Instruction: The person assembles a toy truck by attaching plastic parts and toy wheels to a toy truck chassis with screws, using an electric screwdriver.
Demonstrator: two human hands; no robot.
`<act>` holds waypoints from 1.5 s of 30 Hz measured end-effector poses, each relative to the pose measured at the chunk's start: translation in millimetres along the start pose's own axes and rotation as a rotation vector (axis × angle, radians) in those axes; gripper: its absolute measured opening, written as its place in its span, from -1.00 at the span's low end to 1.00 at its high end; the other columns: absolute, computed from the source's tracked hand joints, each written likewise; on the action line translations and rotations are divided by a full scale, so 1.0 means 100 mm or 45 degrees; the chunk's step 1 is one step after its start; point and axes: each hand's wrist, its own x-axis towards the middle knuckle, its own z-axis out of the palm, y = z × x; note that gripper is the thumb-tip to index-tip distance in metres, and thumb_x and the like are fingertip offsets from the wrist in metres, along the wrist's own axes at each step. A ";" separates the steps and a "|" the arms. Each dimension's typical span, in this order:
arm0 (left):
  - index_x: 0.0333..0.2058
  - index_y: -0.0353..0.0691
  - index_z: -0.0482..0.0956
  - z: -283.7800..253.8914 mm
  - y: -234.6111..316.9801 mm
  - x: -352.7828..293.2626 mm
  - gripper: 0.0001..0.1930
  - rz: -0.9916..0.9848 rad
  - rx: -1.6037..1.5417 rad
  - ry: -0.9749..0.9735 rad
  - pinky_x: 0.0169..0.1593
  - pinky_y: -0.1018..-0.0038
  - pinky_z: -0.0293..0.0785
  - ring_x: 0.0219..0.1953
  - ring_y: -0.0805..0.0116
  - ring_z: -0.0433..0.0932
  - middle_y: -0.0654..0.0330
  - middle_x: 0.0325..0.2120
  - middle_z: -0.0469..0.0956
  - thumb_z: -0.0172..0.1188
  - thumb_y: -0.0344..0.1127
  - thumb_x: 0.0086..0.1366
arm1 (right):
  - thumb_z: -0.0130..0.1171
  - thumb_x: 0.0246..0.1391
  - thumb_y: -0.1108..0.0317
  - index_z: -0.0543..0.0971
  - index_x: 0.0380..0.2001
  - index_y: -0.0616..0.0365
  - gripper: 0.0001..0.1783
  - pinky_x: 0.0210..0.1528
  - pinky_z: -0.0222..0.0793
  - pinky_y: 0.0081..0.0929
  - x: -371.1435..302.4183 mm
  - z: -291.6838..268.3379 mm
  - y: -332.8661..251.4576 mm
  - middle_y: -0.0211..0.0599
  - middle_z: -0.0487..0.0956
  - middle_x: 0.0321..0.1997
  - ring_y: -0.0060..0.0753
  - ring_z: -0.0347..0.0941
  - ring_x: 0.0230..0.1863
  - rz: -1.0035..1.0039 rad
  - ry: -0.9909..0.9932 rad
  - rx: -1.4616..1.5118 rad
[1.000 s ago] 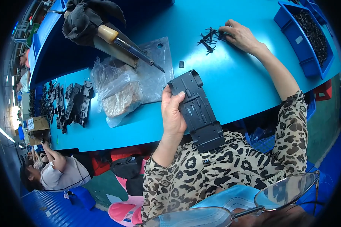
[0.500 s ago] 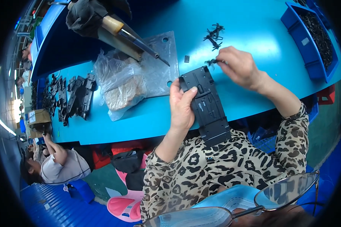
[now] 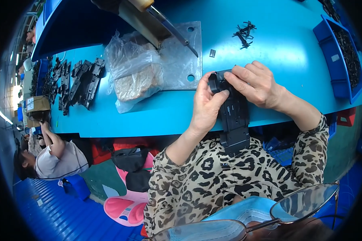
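My left hand [image 3: 207, 105] is closed around the far end of a long black plastic housing [image 3: 235, 120], with its thumb along the top face. The housing slants toward my body, its near end by my patterned shirt. Bent over the far end, my right hand [image 3: 256, 85] pinches a small black plastic part against the housing; the fingers mostly hide that part. Farther off on the table lies a little pile of similar black parts [image 3: 244, 34]. A small dark rectangular piece [image 3: 212, 53] lies between the pile and the metal plate.
A soldering iron [image 3: 173, 28] points down over a grey metal plate [image 3: 181, 76]. Beside it sits a clear plastic bag [image 3: 136, 76] with brownish contents. Black housings [image 3: 82, 82] lie at left. A blue bin [image 3: 330, 56] of black parts stands right. Another person [image 3: 56, 158] sits at left.
My right hand has moved left and nearer, bringing the small black part onto the housing's far end. My left hand has tilted the housing and shifted right with it. The view has shifted slightly.
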 end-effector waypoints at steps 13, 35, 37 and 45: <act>0.02 -0.35 0.07 -0.01 0.01 -0.01 -0.51 -0.023 -0.014 -0.022 -0.08 0.58 0.33 -0.16 0.51 0.37 0.17 -0.19 0.36 -0.01 -0.60 0.10 | 0.06 -0.34 0.51 0.46 -0.29 0.30 -0.63 -0.51 0.26 -0.45 -0.06 0.12 -0.03 -0.20 0.44 -0.41 -0.32 0.36 -0.53 0.180 0.002 0.220; 0.07 -0.33 0.04 -0.06 0.10 0.01 -0.37 -0.139 -0.113 -0.077 -0.08 0.50 0.35 -0.13 0.40 0.37 0.13 -0.15 0.32 0.04 -0.62 -0.03 | 0.12 -0.17 0.45 0.49 -0.33 0.18 -0.77 -0.57 0.34 -0.42 0.07 0.03 -0.06 -0.29 0.45 -0.47 -0.27 0.43 -0.55 0.443 -0.208 0.417; 0.07 -0.35 0.01 -0.04 0.09 0.00 -0.36 -0.114 -0.096 -0.049 -0.20 0.58 0.38 -0.22 0.47 0.39 0.15 -0.19 0.34 0.02 -0.63 -0.02 | 0.13 -0.17 0.45 0.50 -0.35 0.17 -0.79 -0.58 0.34 -0.42 0.05 0.06 -0.03 -0.30 0.46 -0.47 -0.27 0.43 -0.55 0.498 -0.211 0.450; 0.07 -0.35 0.01 -0.02 0.13 0.03 -0.37 -0.161 -0.128 -0.041 -0.20 0.58 0.41 -0.22 0.46 0.41 0.14 -0.21 0.35 -0.03 -0.65 -0.03 | 0.12 -0.16 0.52 0.48 -0.26 0.22 -0.72 -0.53 0.44 -0.52 0.06 0.08 -0.01 -0.18 0.44 -0.36 -0.28 0.48 -0.49 0.445 -0.242 0.539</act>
